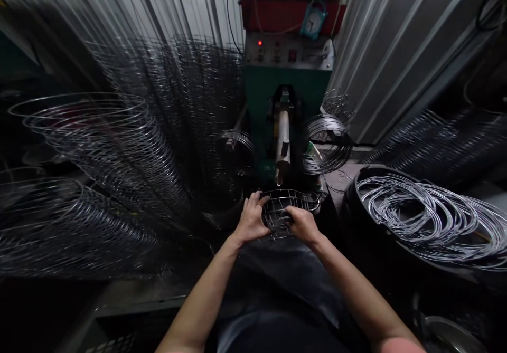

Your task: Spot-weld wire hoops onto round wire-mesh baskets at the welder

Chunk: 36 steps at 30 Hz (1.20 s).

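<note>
A round wire basket of thin metal rods sits in front of me, just below the machine's metal electrode arm. My left hand grips the basket's left side, thumb low and fingers over the rim. On the near right part, my right hand is closed with its fingertips at the wires. Something dark shows at those fingertips, too small to name. The lower electrode and the basket's underside are hidden from view.
A green machine with a lit red lamp stands ahead. Stacked wire rings rise at the left. Wire coils hang beside the machine. A black tub at the right holds loose wire hoops.
</note>
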Tool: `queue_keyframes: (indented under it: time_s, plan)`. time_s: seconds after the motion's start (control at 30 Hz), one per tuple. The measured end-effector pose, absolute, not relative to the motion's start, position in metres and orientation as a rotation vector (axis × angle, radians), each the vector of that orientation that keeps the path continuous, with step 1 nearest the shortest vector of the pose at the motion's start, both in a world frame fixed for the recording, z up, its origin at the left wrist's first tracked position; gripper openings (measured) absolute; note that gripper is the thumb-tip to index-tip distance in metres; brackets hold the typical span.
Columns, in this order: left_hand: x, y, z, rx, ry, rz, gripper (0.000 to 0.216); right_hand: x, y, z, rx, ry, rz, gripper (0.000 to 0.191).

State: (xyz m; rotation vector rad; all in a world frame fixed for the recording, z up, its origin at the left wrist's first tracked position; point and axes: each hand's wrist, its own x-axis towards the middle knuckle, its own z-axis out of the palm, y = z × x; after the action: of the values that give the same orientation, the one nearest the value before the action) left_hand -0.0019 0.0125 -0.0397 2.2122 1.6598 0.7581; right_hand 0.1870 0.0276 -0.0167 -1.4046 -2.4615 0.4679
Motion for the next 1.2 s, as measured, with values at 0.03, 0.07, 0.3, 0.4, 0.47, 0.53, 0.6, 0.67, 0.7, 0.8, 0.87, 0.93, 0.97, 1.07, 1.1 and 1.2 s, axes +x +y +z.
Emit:
queue_keyframes:
  time_s: [0.03, 0.07, 0.3, 0.4, 0.47, 0.53, 0.6, 0.67, 0.7, 0.8, 0.87, 0.93, 0.97, 1.07, 1.1, 1.2]
  plan:
    - [-0.003, 0.014, -0.040, 2.206, 1.649, 0.762, 0.090, 0.191, 0.029, -0.020, -1.320, -2.446, 0.542, 0.031]
    - [-0.005, 0.015, -0.041, 2.200, 1.636, 0.762, 0.090, 0.195, 0.030, -0.023, -1.228, -2.453, 0.615, 0.034]
    - [-0.010, 0.027, -0.055, 2.157, 1.600, 0.782, 0.092, 0.210, 0.040, -0.028, -0.995, -2.569, 0.747, 0.060]
    - [-0.011, 0.032, -0.057, 2.148, 1.597, 0.788, 0.093, 0.206, 0.043, -0.035, -0.990, -2.528, 0.737, 0.055]
    - [-0.013, 0.034, -0.058, 2.151, 1.590, 0.798, 0.093, 0.204, 0.043, -0.039, -0.990, -2.506, 0.717, 0.049]
    - [-0.015, 0.036, -0.058, 2.153, 1.574, 0.798, 0.094, 0.202, 0.043, -0.043, -1.011, -2.496, 0.675, 0.045]
    - [-0.017, 0.038, -0.059, 2.148, 1.558, 0.788, 0.096, 0.200, 0.043, -0.044, -1.048, -2.499, 0.619, 0.043]
    - [-0.019, 0.043, -0.060, 2.139, 1.546, 0.787, 0.098, 0.198, 0.045, -0.043, -1.082, -2.512, 0.565, 0.042]
    - [-0.019, 0.046, -0.060, 2.137, 1.543, 0.794, 0.098, 0.197, 0.047, -0.042, -1.097, -2.523, 0.541, 0.041]
    - [-0.020, 0.057, -0.057, 2.134, 1.531, 0.826, 0.095, 0.195, 0.057, -0.037, -1.138, -2.548, 0.481, 0.037]
    - [-0.019, 0.065, -0.055, 2.135, 1.520, 0.841, 0.092, 0.193, 0.064, -0.034, -1.151, -2.545, 0.464, 0.034]
    - [-0.018, 0.071, -0.053, 2.133, 1.500, 0.847, 0.092, 0.192, 0.068, -0.032, -1.154, -2.522, 0.455, 0.032]
    - [-0.018, 0.072, -0.052, 2.124, 1.493, 0.851, 0.094, 0.192, 0.069, -0.032, -1.156, -2.508, 0.450, 0.032]
    - [-0.015, 0.070, -0.054, 2.088, 1.505, 0.885, 0.095, 0.193, 0.066, -0.034, -1.179, -2.466, 0.437, 0.034]
    - [-0.014, 0.069, -0.054, 2.083, 1.519, 0.896, 0.094, 0.193, 0.065, -0.035, -1.192, -2.458, 0.432, 0.034]
    - [-0.012, 0.072, -0.055, 2.076, 1.590, 0.893, 0.092, 0.190, 0.067, -0.036, -1.258, -2.415, 0.401, 0.030]
